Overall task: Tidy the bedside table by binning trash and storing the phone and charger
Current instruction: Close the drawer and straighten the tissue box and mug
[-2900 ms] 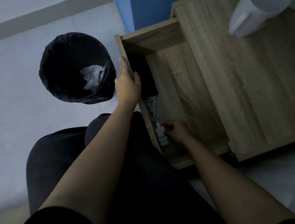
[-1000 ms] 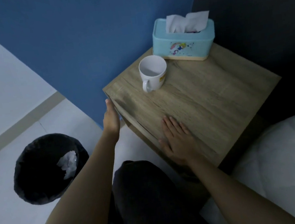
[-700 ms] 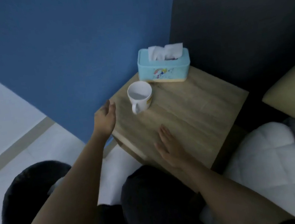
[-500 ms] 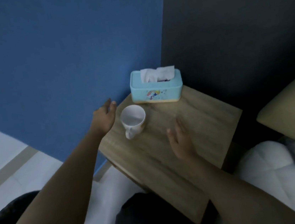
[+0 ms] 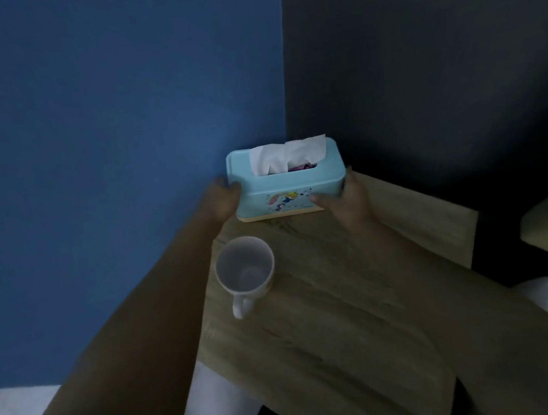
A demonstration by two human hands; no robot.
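- The wooden bench (image 5: 363, 299) lies under my fingers, in the corner where blue and dark walls meet.
- My left hand (image 5: 222, 201) presses the left end of the pale blue tissue box (image 5: 289, 184); its fingers curl against it.
- My right hand (image 5: 348, 203) grips the box's right end, thumb on the front face.
- White tissue (image 5: 285, 156) sticks up between my hands.
- A white mug (image 5: 246, 271) stands just nearer than my left fingers, handle towards me.

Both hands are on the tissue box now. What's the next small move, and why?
Probably nudge the tissue box back square into the corner. The left hand and right hand grip its two ends, it sits on the table near the walls, and the mug stands apart in front, out of the way.
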